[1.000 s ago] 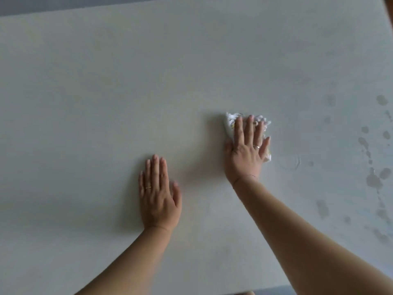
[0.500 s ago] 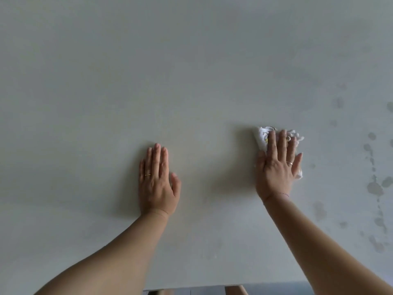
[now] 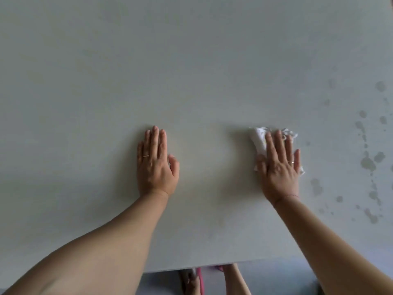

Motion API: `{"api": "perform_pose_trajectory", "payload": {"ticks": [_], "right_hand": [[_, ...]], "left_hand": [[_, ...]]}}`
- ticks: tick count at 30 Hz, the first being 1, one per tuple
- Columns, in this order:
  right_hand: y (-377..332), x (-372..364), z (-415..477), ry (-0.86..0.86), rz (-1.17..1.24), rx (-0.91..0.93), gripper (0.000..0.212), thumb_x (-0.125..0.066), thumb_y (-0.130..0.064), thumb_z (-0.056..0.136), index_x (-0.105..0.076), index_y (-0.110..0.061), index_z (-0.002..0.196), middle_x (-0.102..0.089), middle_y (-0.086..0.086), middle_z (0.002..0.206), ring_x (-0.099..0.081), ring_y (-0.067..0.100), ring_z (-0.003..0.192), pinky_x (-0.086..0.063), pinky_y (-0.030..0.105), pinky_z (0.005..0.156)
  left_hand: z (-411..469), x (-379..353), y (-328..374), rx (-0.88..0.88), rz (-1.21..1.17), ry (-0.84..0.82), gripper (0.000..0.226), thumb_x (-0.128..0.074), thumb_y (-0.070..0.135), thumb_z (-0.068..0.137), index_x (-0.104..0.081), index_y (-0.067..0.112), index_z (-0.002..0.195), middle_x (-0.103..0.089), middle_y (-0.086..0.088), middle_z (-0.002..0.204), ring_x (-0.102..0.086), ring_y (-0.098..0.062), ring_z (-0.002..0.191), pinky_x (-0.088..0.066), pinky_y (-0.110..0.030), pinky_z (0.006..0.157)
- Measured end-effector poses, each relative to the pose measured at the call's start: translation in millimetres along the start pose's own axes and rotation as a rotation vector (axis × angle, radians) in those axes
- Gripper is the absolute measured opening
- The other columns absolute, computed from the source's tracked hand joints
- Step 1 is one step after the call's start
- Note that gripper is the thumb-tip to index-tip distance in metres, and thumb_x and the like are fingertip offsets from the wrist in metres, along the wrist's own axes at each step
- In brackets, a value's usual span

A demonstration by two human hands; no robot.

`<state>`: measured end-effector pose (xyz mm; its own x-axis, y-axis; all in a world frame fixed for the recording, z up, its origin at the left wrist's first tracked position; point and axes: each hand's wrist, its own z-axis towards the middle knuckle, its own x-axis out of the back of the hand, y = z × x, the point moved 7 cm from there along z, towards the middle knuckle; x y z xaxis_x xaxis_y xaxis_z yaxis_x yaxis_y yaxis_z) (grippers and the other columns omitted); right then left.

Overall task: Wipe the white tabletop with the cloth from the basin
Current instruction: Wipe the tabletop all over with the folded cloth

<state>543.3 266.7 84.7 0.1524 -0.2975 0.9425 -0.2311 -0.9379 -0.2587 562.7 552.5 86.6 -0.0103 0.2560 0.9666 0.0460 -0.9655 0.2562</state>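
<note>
The white tabletop fills nearly the whole head view. My right hand lies flat on a crumpled white cloth, pressing it against the surface right of centre. Cloth shows past my fingertips and at both sides of my palm. My left hand rests flat on the bare tabletop left of centre, fingers together, holding nothing. A ring sits on one finger of each hand. The basin is out of view.
Wet drops and smears run down the tabletop's right side, just right of the cloth. The table's near edge crosses the bottom, with my feet and the floor below it.
My right hand has slid the cloth to the right and a little toward me, closer to the wet drops. My left hand has stayed planted. The view has tilted down toward the near edge.
</note>
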Motion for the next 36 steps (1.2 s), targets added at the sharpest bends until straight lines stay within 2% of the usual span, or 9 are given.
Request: {"api": "perform_pose_trajectory", "payload": {"ticks": [5,10,14,19,24,28,31,34,36], "right_hand": [[-35,-19,-22,0.064,0.073,-0.251,0.067,-0.042,-0.025,0.092,-0.008,-0.028,0.15,0.001,0.0,0.16,0.009,0.021,0.146,0.01,0.043,0.115],[-136,-60,-91,-0.019,0.094,0.149,0.06,-0.035,-0.032,0.092,-0.018,-0.03,0.149,-0.001,-0.008,0.156,0.006,0.017,0.146,0.008,0.043,0.117],[-107,-51,-84,-0.066,0.035,0.372,0.056,-0.04,-0.031,0.095,-0.022,-0.031,0.148,-0.014,-0.005,0.158,-0.003,0.018,0.146,-0.001,0.042,0.118],[13,-14,-57,0.04,0.029,-0.031,0.058,-0.031,-0.028,0.092,-0.019,-0.03,0.149,-0.01,-0.001,0.159,0.0,0.019,0.147,0.001,0.042,0.118],[-6,-24,-75,0.106,0.108,-0.264,0.066,-0.042,-0.022,0.09,-0.014,-0.028,0.15,-0.003,-0.001,0.16,0.005,0.021,0.147,0.007,0.045,0.116],[-99,-57,-139,0.053,0.129,0.019,0.069,-0.044,-0.023,0.085,-0.019,-0.028,0.149,-0.007,-0.002,0.159,0.003,0.021,0.147,0.01,0.043,0.115],[-132,-71,-175,-0.04,0.1,0.253,0.066,-0.046,-0.023,0.088,-0.021,-0.03,0.149,-0.009,-0.006,0.157,0.002,0.019,0.146,0.005,0.044,0.118],[-95,-65,-168,-0.089,0.009,0.412,0.061,-0.043,-0.027,0.091,-0.023,-0.031,0.148,-0.016,-0.004,0.157,-0.004,0.018,0.146,-0.001,0.042,0.118],[-42,-50,-155,-0.051,-0.004,0.26,0.062,-0.041,-0.028,0.089,-0.022,-0.03,0.148,-0.014,-0.004,0.157,-0.005,0.018,0.146,-0.001,0.042,0.118]], "left_hand": [[0,-3,-1,-0.006,-0.021,-0.011,0.062,-0.032,0.025,0.084,-0.038,0.003,0.143,-0.03,-0.016,0.152,-0.027,-0.032,0.142,-0.02,-0.045,0.116],[0,-6,-4,0.009,-0.038,-0.008,0.061,-0.032,0.023,0.086,-0.035,0.006,0.145,-0.027,-0.013,0.155,-0.022,-0.029,0.144,-0.016,-0.043,0.118],[1,-9,-4,-0.013,-0.037,0.005,0.06,-0.033,0.023,0.088,-0.033,0.007,0.146,-0.025,-0.012,0.156,-0.02,-0.028,0.145,-0.012,-0.041,0.118],[-1,-10,-6,-0.008,0.005,-0.009,0.059,-0.031,0.026,0.091,-0.029,0.007,0.147,-0.021,-0.012,0.157,-0.016,-0.028,0.145,-0.009,-0.04,0.118],[-7,0,-14,0.058,-0.05,0.001,0.056,-0.024,0.027,0.095,-0.027,0.012,0.148,-0.013,-0.009,0.159,-0.01,-0.025,0.147,-0.002,-0.037,0.117],[-65,23,-27,0.193,-0.127,0.153,0.058,-0.021,0.024,0.091,-0.031,0.009,0.147,-0.02,-0.011,0.157,-0.016,-0.027,0.145,-0.004,-0.04,0.117],[-119,17,-23,0.114,-0.084,0.076,0.058,-0.023,0.025,0.091,-0.034,0.007,0.145,-0.024,-0.013,0.155,-0.022,-0.03,0.144,-0.009,-0.045,0.117],[-143,2,-31,0.084,0.001,-0.009,0.06,-0.028,0.026,0.089,-0.034,0.006,0.145,-0.027,-0.014,0.154,-0.025,-0.032,0.142,-0.016,-0.048,0.116],[-142,-1,-34,0.081,0.026,-0.022,0.061,-0.031,0.027,0.088,-0.032,0.006,0.146,-0.026,-0.014,0.155,-0.024,-0.032,0.143,-0.015,-0.047,0.116]]}}
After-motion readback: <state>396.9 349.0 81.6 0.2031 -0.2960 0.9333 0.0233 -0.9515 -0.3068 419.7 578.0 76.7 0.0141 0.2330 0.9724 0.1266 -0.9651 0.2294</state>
